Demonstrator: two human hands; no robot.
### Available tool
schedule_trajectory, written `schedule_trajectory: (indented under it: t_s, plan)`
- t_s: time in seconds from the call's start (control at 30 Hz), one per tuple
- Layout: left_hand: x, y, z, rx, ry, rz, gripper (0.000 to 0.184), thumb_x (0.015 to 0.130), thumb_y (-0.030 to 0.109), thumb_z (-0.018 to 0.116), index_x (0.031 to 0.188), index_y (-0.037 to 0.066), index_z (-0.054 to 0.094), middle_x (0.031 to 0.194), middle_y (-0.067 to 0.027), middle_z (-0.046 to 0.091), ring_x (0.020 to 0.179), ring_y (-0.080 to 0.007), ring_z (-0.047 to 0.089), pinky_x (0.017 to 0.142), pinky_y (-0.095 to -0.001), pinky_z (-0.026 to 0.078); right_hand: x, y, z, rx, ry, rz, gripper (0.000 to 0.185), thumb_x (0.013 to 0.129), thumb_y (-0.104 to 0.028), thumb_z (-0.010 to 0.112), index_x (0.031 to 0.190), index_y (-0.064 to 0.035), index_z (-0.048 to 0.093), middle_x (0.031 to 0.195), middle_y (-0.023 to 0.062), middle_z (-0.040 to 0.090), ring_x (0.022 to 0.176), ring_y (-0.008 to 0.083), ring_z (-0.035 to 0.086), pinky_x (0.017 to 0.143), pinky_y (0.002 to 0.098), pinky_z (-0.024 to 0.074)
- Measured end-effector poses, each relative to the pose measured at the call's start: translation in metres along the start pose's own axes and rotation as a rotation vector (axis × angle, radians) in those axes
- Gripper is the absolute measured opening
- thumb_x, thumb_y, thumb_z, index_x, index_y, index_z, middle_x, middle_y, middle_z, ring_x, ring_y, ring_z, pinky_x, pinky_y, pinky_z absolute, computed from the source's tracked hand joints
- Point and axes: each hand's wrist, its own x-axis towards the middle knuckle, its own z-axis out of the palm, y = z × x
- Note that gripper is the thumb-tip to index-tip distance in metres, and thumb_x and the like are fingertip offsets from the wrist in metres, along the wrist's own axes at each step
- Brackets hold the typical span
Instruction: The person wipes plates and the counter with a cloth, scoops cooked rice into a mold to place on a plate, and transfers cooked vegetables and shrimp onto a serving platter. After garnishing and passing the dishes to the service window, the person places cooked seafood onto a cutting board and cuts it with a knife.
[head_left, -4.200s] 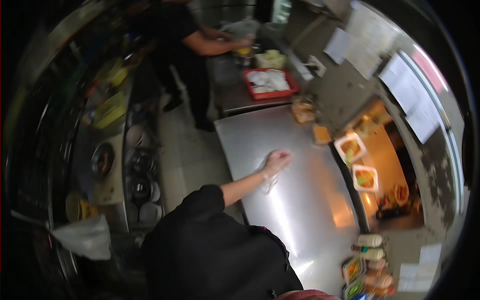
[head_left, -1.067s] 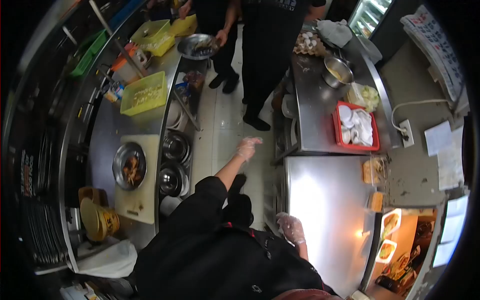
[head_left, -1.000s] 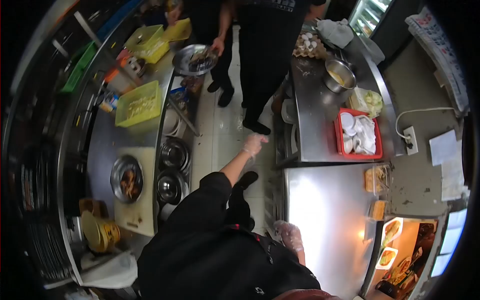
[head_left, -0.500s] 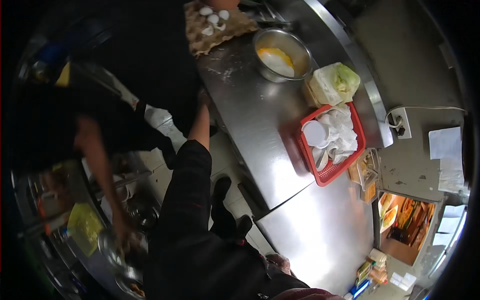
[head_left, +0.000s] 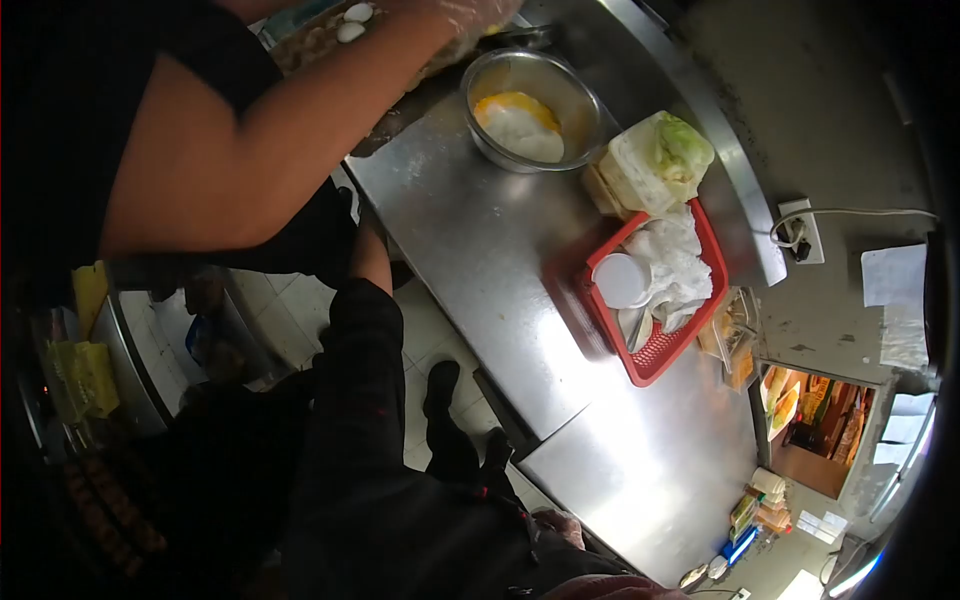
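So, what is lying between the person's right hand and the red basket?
Nothing lies there: between the gloved right hand and the red basket, the head view shows only bare, shiny metal table.

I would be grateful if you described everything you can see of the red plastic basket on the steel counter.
The red plastic basket is rectangular, with a smooth rim and perforated end. It sits upright on the steel counter, near the pale green lettuce, holding a round white disc-like piece and crumpled white material. Nobody is touching it.
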Motion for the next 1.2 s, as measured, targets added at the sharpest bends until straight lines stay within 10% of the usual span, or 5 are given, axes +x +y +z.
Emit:
schedule_trajectory:
  t_s: [0.4,0.57,0.87,1.17,1.2]
  plan:
    - [-0.06,-0.015,-0.001,-0.134,-0.102,-0.116,0.048,0.091,0.033,0.044,0.13,0.006,0.041,0.118,-0.0103,0.052,0.103,-0.0242,0.053,0.082,-0.0346,0.044,-0.004,-0.034,-0.014,0.002,0.048,0.051,0.03,0.071,-0.013,0.064,0.101,-0.0058,0.066,0.093,0.009,0.067,0.086,0.0179,0.064,0.075,0.0292,0.0498]
    - [-0.136,-0.01,-0.02,-0.153,0.305,-0.118,0.026,0.084,0.018,0.054,0.108,0.007,0.053,0.098,-0.008,0.055,0.09,-0.024,0.053,0.08,-0.0388,0.043,-0.007,-0.034,-0.017,-0.008,0.073,0.095,0.031,0.071,-0.014,0.064,0.101,-0.0067,0.066,0.094,0.0083,0.067,0.087,0.0172,0.064,0.076,0.0287,0.0495]
    - [-0.284,-0.107,-0.233,-0.301,-0.01,0.038,0.009,0.075,0.007,0.058,0.08,0.01,0.051,0.077,-0.0006,0.05,0.071,-0.015,0.051,0.065,-0.0331,0.045,0.008,0.005,-0.031,0.157,0.064,-0.074,0.02,0.087,-0.019,0.054,0.096,-0.0082,0.068,0.083,0.0058,0.067,0.072,0.0125,0.062,0.065,0.0273,0.0495]
    - [-0.386,-0.094,-0.393,0.289,0.173,-0.049,0.009,0.062,0.011,0.064,0.064,0.005,0.057,0.065,-0.0001,0.051,0.047,-0.0109,0.044,0.038,-0.0239,0.032,0.012,0.101,-0.02,0.162,0.128,-0.391,0.016,0.086,-0.017,0.053,0.091,-0.0136,0.068,0.075,0.0072,0.066,0.064,0.0192,0.064,0.059,0.0323,0.0499]
    - [-0.426,-0.068,-0.36,0.519,-0.11,0.475,0.01,0.073,0.015,0.058,0.075,0.005,0.058,0.076,-0.0035,0.055,0.063,-0.016,0.051,0.053,-0.0287,0.039,-0.002,0.086,-0.03,-0.007,0.137,-0.311,0.015,0.084,-0.018,0.055,0.089,-0.0141,0.068,0.075,0.0083,0.065,0.065,0.0231,0.063,0.062,0.0355,0.0496]
